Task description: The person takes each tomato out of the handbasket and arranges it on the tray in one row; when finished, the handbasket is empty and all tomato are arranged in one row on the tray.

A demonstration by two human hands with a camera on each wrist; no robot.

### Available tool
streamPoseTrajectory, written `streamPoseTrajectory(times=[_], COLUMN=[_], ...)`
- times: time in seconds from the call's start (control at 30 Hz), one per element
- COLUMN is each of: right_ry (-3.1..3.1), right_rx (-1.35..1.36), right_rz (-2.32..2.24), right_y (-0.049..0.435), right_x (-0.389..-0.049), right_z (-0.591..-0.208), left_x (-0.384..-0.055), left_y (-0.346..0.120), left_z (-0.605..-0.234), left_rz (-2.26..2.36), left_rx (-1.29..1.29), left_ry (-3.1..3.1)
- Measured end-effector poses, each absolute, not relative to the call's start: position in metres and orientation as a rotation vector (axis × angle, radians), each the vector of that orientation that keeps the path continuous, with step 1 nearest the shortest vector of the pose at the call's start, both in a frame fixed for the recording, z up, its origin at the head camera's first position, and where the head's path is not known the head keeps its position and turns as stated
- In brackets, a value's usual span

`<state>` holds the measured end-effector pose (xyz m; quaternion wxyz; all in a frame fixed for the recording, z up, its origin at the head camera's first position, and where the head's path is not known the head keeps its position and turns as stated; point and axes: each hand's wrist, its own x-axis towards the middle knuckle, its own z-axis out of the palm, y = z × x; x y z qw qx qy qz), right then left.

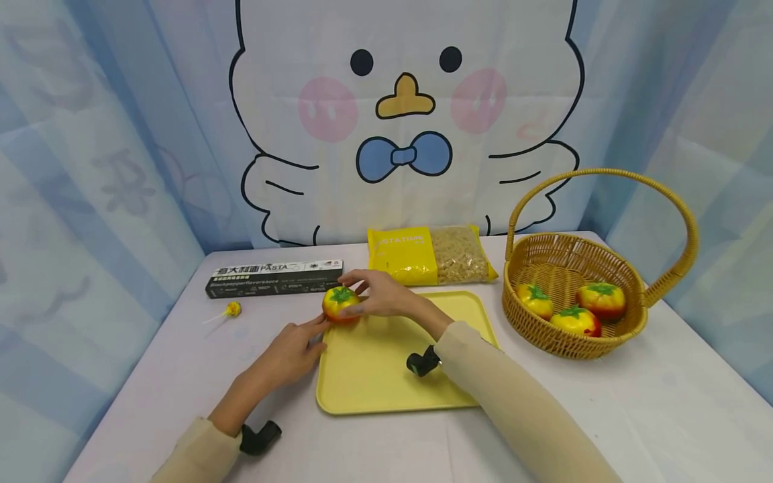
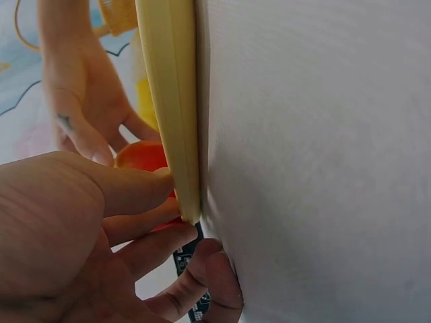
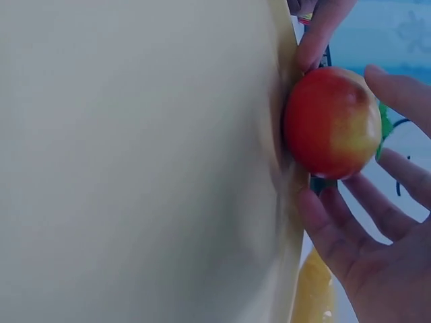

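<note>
A model tomato point(image 1: 333, 308) sits at the far left corner of the yellow tray point(image 1: 374, 376), close against the raised rim. The tray surface spreads from the tomato toward the right and near edges, with the right sleeve point(image 1: 513, 402) and a black wrist device point(image 1: 423, 361) crossing above it. Along the tray's near edge runs a broad band of white tabletop point(image 1: 392, 449); beyond the far edge the margin is narrow.

The right hand point(image 1: 382, 293) curves its thumb and fingers round the tomato from opposite sides; how firmly they press cannot be told. The left hand point(image 1: 290, 355) has its forefinger extended, and its thumb and fingertips touch the tray rim beside the tomato.

The tomato is round and glossy, red below and yellow above, with a green star-shaped calyx uppermost.

Behind the tray lies a yellow pasta bag point(image 1: 401, 258) with a transparent section; behind and to its left, a black-and-white pasta box point(image 1: 274, 278). Left of the tray lies a small yellow lollipop point(image 1: 232, 309). Right of the tray stands a wicker basket point(image 1: 519, 322) holding three similar tomatoes point(image 1: 574, 322).

The tray's far left corner is covered by tomato and fingers. In the left wrist view the tomato appears only as red patches behind rim and fingers. Both forearms are cut off in the head view, and the box's small print is illegible.
</note>
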<state>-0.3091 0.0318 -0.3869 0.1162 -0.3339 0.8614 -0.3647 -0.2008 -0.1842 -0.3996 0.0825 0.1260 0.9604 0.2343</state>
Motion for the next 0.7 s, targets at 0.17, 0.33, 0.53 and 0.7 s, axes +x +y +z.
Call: streamPoseTrajectory(times=[0.17, 0.33, 0.53, 0.7], right_ry=[2.525, 2.528, 2.540, 2.550], right_rx=[-0.989, -1.005, -0.967, -0.948], right_rz=[-1.070, -1.091, -1.115, -1.159], right_y=[0.043, 0.059, 0.081, 0.097], right_x=[-0.308, -0.306, -0.305, -0.304], right_z=[-0.381, -0.375, -0.371, -0.365], left_x=[-0.201, -0.200, -0.199, -0.199], left_y=[-0.184, -0.184, -0.184, -0.184], left_z=[-0.400, -0.399, -0.399, -0.401], left_rz=[0.694, 0.692, 0.697, 0.699], left_rx=[0.373, 0.380, 0.372, 0.370], left_ry=[2.871, 2.881, 2.881, 2.884])
